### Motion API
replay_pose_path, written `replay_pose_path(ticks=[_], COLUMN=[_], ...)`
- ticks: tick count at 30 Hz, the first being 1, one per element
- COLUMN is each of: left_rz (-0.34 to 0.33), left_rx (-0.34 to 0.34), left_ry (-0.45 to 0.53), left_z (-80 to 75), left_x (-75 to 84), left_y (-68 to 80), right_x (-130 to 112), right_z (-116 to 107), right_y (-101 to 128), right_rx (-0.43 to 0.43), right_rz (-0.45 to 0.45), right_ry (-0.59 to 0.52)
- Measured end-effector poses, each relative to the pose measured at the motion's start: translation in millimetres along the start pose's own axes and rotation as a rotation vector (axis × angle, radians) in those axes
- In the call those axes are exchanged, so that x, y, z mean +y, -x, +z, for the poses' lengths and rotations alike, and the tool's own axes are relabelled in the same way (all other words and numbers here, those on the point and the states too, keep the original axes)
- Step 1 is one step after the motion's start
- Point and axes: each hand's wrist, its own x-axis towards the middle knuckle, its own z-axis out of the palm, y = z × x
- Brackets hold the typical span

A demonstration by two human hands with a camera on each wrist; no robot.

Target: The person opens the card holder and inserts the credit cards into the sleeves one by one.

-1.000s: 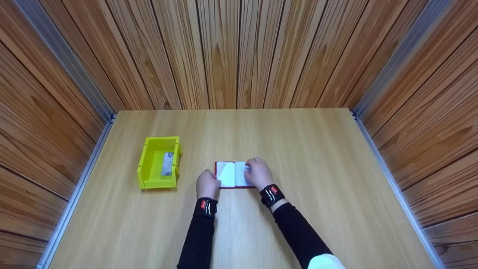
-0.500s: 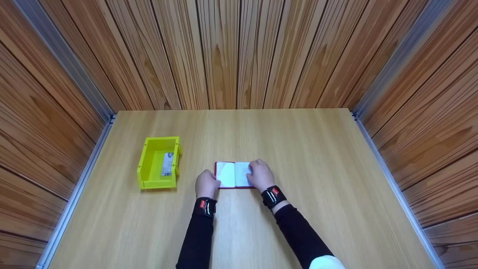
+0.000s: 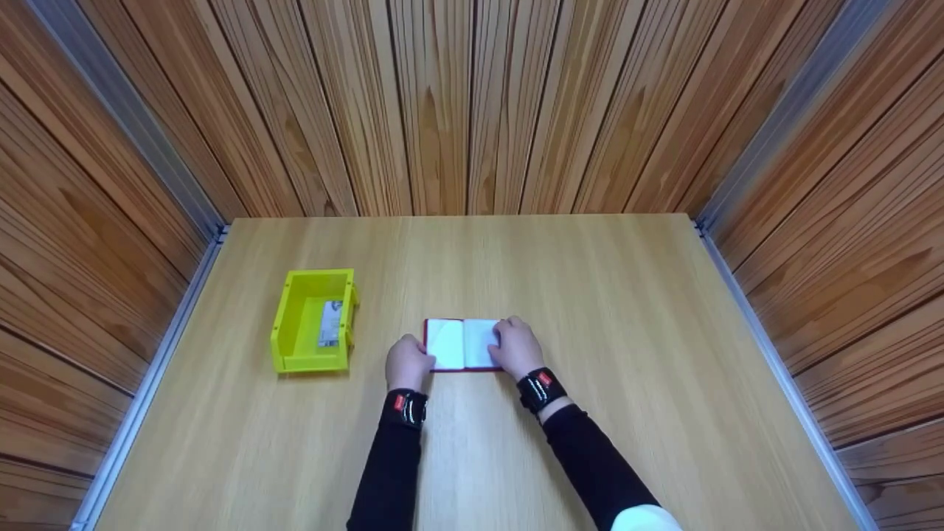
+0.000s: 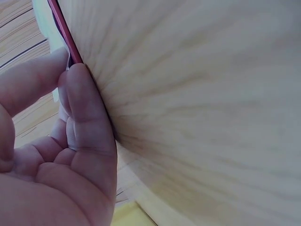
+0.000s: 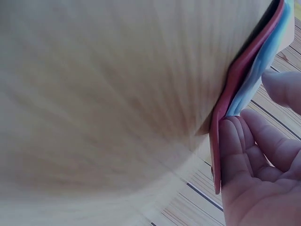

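Head view showed your left hand (image 3: 408, 361) and right hand (image 3: 516, 345) pinching opposite edges of the open red notebook (image 3: 461, 344), flat on the surface (image 3: 590, 295). Wrist views alone revealed fingers (image 4: 84, 108) curled on its red cover. The label inside the yellow bin (image 3: 295, 324) was unreadable.

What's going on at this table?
A person in black sleeves has a small red-covered notebook lying open on the wooden table, white pages up. The left hand pinches its left edge, and the right hand holds the right side, fingers at the cover and pages. Off to the person's left sits a yellow bin with a flat card-like item inside; neither hand is near it.
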Motion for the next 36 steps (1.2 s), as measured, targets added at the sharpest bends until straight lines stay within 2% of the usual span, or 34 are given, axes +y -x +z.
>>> replay_pose_path(ticks=[16,25,32,36], left_rz=[0.005,0.025,0.048,0.036], left_rx=[-0.025,0.015,0.07,0.071], left_ry=[0.02,0.079,0.061,0.09], left_z=[-3.0,-3.2,-10.3,-15.8], left_x=[-3.0,-4.9,6.0,12.9], left_y=[-2.3,-1.6,-2.8,-1.6], right_x=[1.1,0.4,3.4,3.7], right_z=[2.0,2.3,2.9,2.4], right_y=[-2.2,-3.8,-2.6,-2.4], right_rx=[-0.008,-0.048,0.014,-0.001], right_rz=[0.006,0.042,-0.016,-0.002], right_ry=[-0.011,-0.017,-0.001,-0.005])
